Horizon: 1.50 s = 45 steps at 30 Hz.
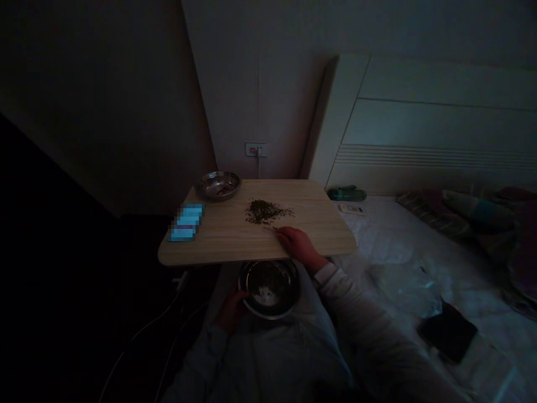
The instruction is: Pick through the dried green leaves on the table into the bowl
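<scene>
Though loose, dark grains (pixel 263 212) just beyond the right hand (pixel 298 246)

Light grey, long-sleeved cloth top (pixel 268 361), seen just nearer the wearer than the pale wood-grain tabletop (pixel 218 229). Fabric looks matt and plain, with soft creases. Right sleeve (pixel 369 324), right of the tabletop's near edge: loose and wrinkled along the forearm, ending in a paler, narrow band-like cuff (pixel 327 272) at the wrist. Left sleeve (pixel 199 355), below the tabletop's left half: same grey, darker in shadow, its end near the wrist poorly defined. Legwear (pixel 314 316), below the tabletop's near edge: greyish, smooth, probably trousers, though the dim light leaves the garment type uncertain. Right hand (pixel 300 246) and left hand (pixel 231 310): both bare.
</scene>
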### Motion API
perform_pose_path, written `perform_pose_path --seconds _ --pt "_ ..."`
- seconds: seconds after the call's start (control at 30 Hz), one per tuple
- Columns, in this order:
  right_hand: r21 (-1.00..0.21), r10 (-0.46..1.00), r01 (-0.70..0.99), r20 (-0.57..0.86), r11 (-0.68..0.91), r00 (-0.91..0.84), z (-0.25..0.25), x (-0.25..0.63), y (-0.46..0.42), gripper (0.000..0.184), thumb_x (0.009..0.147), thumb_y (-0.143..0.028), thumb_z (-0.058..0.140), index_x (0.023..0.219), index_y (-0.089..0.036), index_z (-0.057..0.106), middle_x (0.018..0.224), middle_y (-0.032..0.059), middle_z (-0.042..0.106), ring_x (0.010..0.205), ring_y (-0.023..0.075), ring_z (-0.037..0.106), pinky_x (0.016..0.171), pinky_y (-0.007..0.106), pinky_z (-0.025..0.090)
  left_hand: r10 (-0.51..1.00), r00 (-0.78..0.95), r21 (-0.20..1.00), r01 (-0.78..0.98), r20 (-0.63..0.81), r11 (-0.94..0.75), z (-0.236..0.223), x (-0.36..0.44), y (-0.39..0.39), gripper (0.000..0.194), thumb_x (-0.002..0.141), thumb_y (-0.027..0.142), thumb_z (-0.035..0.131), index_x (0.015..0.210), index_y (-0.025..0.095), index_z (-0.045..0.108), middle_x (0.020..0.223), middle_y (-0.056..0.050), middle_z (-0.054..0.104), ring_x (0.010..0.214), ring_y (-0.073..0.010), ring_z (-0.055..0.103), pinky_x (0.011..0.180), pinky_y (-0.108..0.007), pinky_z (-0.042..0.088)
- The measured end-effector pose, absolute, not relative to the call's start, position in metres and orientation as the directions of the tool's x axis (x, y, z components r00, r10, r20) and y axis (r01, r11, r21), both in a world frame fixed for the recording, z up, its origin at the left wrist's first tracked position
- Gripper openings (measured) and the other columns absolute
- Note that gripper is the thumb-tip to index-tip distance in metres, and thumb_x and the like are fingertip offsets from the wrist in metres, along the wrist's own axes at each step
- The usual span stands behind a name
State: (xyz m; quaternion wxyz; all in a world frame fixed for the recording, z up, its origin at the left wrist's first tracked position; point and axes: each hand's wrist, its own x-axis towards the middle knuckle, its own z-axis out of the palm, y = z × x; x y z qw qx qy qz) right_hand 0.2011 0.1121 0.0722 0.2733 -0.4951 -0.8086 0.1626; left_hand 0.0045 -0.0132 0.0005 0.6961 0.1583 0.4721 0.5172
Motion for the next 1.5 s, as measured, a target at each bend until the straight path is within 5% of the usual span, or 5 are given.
perform_pose_path --seconds 0.3,0.8,1.03,1.33,1.5 --pt "-0.732 0.911 0.572 0.405 0.371 -0.073 0.069 0.221 0.139 0.028 0.087 -0.037 0.047 0.099 -0.021 0.066 0.102 0.0077 0.07 0.091 0.0203 0.064 0.085 0.037 0.05 0.868 0.003 0.709 -0.576 -0.496 0.407 0.007 0.005 -0.014 0.057 0.054 0.014 0.066 0.111 0.02 0.062 0.091 -0.005 0.073 0.094 -0.0277 0.066 0.081 -0.038 0.05" --pt "-0.39 0.907 0.827 0.29 0.404 -0.306 0.068 0.222 0.105 0.031 0.088 -0.019 0.042 0.112 -0.019 0.062 0.103 0.011 0.069 0.092 0.0223 0.064 0.084 0.034 0.049 0.87 0.015 0.703 -0.583 -0.494 0.409 0.004 0.005 -0.014 0.06 0.056 0.014 0.065 0.116 0.019 0.059 0.086 -0.004 0.073 0.085 -0.0263 0.068 0.073 -0.036 0.051" --pt "-0.369 0.896 0.821 0.271 0.435 -0.352 0.073 0.203 0.084 0.03 0.085 -0.017 0.046 0.11 -0.02 0.063 0.099 0.0097 0.07 0.089 0.0217 0.065 0.081 0.031 0.049 0.86 0.004 0.705 -0.571 -0.511 0.421 0.005 0.005 -0.014 0.062 0.055 0.015 0.065 0.116 0.018 0.059 0.083 -0.004 0.073 0.09 -0.0285 0.067 0.077 -0.037 0.051" --pt "-0.684 0.929 0.649 0.357 0.333 -0.1 0.068 0.218 0.091 0.026 0.087 -0.033 0.045 0.102 -0.02 0.063 0.093 0.0075 0.071 0.082 0.0203 0.066 0.075 0.033 0.051 0.872 0.018 0.702 -0.586 -0.489 0.405 0.003 0.004 -0.013 0.058 0.056 0.016 0.065 0.114 0.018 0.059 0.091 -0.005 0.073 0.093 -0.0275 0.066 0.08 -0.038 0.051" --pt "-0.845 0.958 0.47 0.286 0.255 -0.006 0.063 0.235 0.09 0.024 0.081 -0.038 0.052 0.093 -0.02 0.063 0.084 0.0058 0.071 0.075 0.0192 0.066 0.071 0.034 0.052 0.868 0.02 0.685 -0.604 -0.497 0.406 -0.002 0.004 -0.012 0.062 0.055 0.013 0.065 0.117 0.018 0.058 0.09 -0.004 0.074 0.092 -0.0259 0.066 0.079 -0.037 0.051"
